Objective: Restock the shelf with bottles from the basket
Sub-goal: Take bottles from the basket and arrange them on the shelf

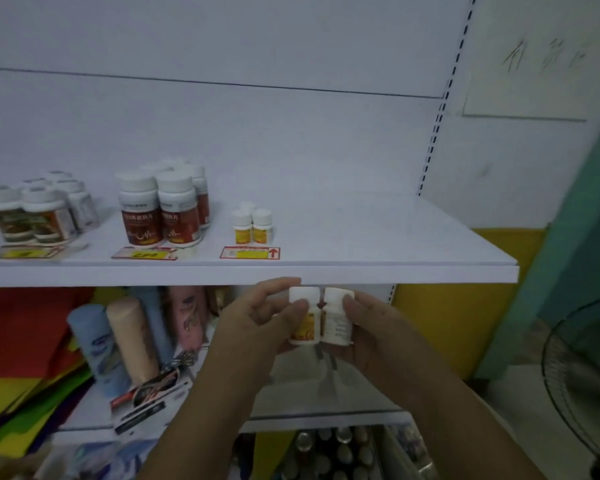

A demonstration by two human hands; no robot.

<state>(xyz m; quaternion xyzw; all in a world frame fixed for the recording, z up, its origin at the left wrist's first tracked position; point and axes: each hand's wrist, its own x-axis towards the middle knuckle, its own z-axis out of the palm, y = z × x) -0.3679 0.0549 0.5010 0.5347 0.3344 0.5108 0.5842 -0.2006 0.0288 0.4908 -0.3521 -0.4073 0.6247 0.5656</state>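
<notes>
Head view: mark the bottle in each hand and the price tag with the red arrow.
left-hand bottle (303, 323): head view, on its yellow label.
right-hand bottle (338, 323): head view, on its white label side.
red-arrow price tag (250, 253): head view, on its yellow centre.

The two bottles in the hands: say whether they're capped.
Capped: both bottles carry white caps, held upright side by side by the left hand and right hand.

Look below and you see soft rolled packs (118, 344) in blue and peach leaning together; flat dark boxes (149, 400) lie in front of them; bright red, yellow and green sheets (25, 368) fill the left corner; a round black fan (582, 372) stands at your right, beside a green curtain (575, 244) and a yellow wall (440, 327).
</notes>
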